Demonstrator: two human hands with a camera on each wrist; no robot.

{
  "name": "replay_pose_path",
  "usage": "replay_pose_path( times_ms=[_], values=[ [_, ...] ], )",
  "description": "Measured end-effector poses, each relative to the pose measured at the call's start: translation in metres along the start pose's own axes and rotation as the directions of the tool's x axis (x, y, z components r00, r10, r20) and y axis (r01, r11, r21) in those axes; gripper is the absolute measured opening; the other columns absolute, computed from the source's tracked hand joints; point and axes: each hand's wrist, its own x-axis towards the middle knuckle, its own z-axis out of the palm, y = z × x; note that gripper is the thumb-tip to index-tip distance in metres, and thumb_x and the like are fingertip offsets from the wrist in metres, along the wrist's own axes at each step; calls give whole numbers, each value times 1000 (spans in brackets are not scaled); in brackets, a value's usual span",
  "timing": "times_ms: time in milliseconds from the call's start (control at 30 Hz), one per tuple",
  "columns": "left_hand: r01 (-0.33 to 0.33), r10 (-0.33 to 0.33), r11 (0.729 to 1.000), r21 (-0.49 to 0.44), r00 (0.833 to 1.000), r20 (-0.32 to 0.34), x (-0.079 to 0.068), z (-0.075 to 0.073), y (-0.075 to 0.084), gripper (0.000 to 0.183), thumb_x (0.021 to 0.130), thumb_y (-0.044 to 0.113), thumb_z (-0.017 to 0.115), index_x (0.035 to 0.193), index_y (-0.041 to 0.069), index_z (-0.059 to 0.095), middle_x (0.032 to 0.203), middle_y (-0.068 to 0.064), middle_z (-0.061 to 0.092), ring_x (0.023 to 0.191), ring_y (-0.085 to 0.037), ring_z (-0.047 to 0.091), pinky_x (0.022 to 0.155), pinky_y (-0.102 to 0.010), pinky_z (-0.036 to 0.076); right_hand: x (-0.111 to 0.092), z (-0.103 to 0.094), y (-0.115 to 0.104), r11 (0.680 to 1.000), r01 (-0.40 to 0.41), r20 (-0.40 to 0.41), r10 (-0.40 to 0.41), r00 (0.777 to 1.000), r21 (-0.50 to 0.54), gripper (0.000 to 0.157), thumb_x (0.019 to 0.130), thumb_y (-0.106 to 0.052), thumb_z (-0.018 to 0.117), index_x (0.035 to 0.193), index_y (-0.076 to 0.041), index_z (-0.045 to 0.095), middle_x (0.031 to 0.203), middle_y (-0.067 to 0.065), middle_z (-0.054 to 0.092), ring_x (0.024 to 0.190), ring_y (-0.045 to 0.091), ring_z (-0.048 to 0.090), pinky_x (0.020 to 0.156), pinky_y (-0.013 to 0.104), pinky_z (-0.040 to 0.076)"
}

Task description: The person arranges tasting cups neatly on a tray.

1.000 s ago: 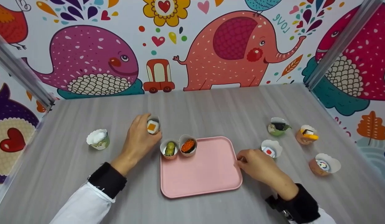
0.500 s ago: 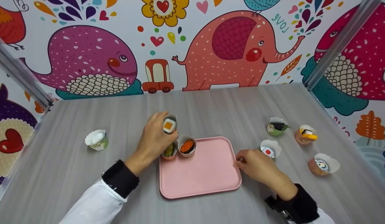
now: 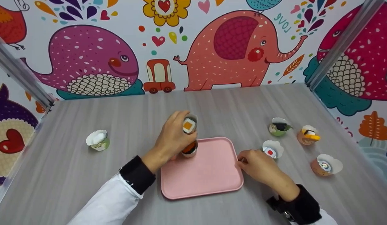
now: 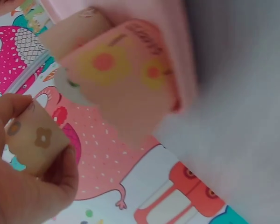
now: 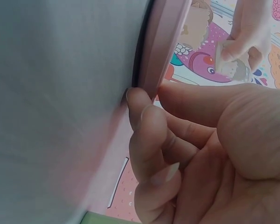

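My left hand [image 3: 173,134] grips a paper cup [image 4: 39,140] holding a white sushi piece [image 3: 189,125] with an orange square on top. It is raised over the back left part of a pink tray [image 3: 206,178]. Below it, a cup with orange-topped sushi [image 3: 189,151] stands on the tray, partly covered by the hand. Another cup [image 4: 121,74], pink with yellow flowers, stands beside that one in the left wrist view; the hand hides most of it in the head view. My right hand [image 3: 259,165] pinches the tray's right rim between thumb and fingers.
Right of the tray stand a cup with a red-centred piece [image 3: 271,151], a green cup [image 3: 278,127], a cup with a yellow-edged piece [image 3: 307,136] and a brown cup [image 3: 323,165]. A green cup with white filling [image 3: 99,140] is at left. Patterned walls [image 3: 228,78] border the table.
My left hand has carried its cup to the right, past the cup with the green piece and over the orange-topped one. The right hand and tray have stayed in place.
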Motion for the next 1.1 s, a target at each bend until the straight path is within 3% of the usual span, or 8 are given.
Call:
replay_pose_path(
  times_ms=[333, 567, 800, 1100],
  values=[
    [-112, 113, 994, -9, 991, 74, 11, 15, 15, 59, 82, 9, 84, 135, -1, 60, 123, -14, 63, 105, -26, 61, 89, -38, 56, 0, -3, 1, 998, 56, -33, -56, 998, -1, 6, 92, -7, 77, 88, -11, 78, 75, -6, 67, 65, 7, 54, 60, 29, 45],
    [-87, 85, 996, 1, 976, 201, 10, 24, 15, 59, 83, 11, 85, 136, 2, 60, 124, -13, 62, 104, -25, 61, 89, -38, 55, 2, -1, 0, 998, 61, -26, -61, 998, -4, 5, 93, -7, 77, 88, -10, 77, 75, -6, 67, 64, 7, 53, 59, 30, 45],
    [-81, 77, 997, 2, 945, 319, 11, 30, 15, 59, 87, 12, 84, 138, -2, 59, 126, -15, 62, 111, -26, 61, 96, -39, 54, 1, -1, 0, 999, 47, -18, -47, 999, -7, 4, 93, -8, 77, 89, -9, 78, 77, -5, 69, 67, 7, 56, 61, 31, 48],
    [-100, 70, 994, 44, 891, 449, 11, 34, 11, 63, 87, 10, 84, 142, -3, 57, 137, -19, 60, 125, -32, 59, 105, -43, 50, 0, 0, 0, 999, 32, -14, -32, 999, -7, 4, 92, -8, 78, 89, -9, 77, 77, -4, 68, 66, 8, 55, 61, 31, 47]
  ],
)
